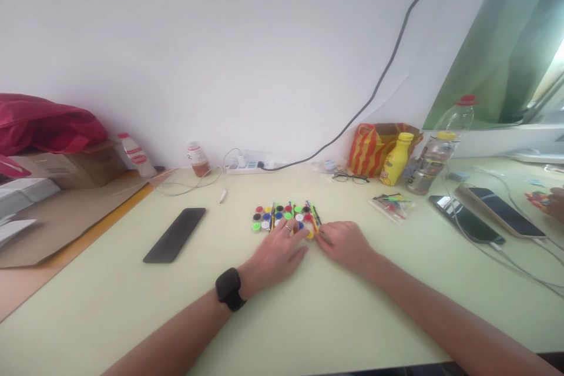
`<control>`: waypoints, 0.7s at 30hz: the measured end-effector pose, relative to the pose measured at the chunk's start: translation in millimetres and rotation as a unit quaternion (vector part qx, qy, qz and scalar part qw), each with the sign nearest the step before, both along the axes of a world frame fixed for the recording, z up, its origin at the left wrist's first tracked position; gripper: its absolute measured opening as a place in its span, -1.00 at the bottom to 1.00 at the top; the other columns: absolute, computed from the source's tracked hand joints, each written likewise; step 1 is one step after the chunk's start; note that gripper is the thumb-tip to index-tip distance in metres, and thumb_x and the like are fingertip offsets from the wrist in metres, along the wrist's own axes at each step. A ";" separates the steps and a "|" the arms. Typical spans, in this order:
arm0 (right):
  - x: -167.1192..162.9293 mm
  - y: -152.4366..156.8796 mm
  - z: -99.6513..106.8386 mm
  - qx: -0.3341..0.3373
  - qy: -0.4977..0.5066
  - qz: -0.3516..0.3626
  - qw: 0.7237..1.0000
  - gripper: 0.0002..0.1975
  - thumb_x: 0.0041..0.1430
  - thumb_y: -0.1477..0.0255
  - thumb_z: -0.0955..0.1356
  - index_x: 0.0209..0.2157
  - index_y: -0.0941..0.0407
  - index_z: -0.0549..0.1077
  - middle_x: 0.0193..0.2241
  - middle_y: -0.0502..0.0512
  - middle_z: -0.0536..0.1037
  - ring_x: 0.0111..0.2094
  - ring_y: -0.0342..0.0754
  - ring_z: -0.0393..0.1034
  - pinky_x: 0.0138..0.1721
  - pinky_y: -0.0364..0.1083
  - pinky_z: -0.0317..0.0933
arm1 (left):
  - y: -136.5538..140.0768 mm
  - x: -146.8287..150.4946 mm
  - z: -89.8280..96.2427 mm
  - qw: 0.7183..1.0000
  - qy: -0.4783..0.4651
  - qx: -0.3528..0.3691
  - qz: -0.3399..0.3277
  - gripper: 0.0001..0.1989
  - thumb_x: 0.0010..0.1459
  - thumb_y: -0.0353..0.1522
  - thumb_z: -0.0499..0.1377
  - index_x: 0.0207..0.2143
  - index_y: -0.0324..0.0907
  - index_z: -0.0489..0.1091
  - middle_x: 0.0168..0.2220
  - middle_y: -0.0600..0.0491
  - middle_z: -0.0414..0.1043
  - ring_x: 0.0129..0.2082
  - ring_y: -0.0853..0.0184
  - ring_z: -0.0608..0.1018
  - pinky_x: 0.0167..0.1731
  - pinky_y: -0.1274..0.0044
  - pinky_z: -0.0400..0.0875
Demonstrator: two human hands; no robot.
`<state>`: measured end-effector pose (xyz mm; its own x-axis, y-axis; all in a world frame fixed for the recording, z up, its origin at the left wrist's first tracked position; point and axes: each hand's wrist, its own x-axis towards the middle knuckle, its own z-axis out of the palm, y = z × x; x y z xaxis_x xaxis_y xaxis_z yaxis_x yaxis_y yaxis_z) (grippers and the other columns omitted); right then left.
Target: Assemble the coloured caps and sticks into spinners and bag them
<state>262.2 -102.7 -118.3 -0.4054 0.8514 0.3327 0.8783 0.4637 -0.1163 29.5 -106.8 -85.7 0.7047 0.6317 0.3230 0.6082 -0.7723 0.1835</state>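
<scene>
Several small round pots with coloured lids (265, 225) stand in rows on the table, with thin coloured sticks (314, 217) lying between and beside them. My left hand (277, 249), wearing a ring and a black watch (228, 288), reaches over the front of the pots. Its fingers are stretched out and its thumb is apart; they cover some lids. At the right end of the rows, my right hand (346, 244) has its fingers bent together at the lower ends of the sticks. What lies between those fingertips is too blurred to make out.
A black phone (175, 235) lies left. A power strip (244, 168) and glasses (350, 177) are by the wall. Right are a yellow bottle (395, 161), a small clear bag (391, 205), two charging phones (465, 218) with cables and another person's hand (554, 202).
</scene>
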 end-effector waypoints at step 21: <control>-4.8 3.1 2.3 -0.051 0.055 -0.092 0.993 -0.80 0.32 0.38 0.32 -0.39 0.10 0.49 -0.46 0.07 0.65 -0.44 -0.03 0.48 -0.41 -0.07 -0.08 | -5.3 -1.4 -8.0 0.993 -0.084 -0.082 -0.029 -0.81 0.38 -0.35 0.16 -0.03 -0.05 0.54 -0.05 -0.06 0.44 -0.03 0.14 0.50 -0.07 0.33 0.48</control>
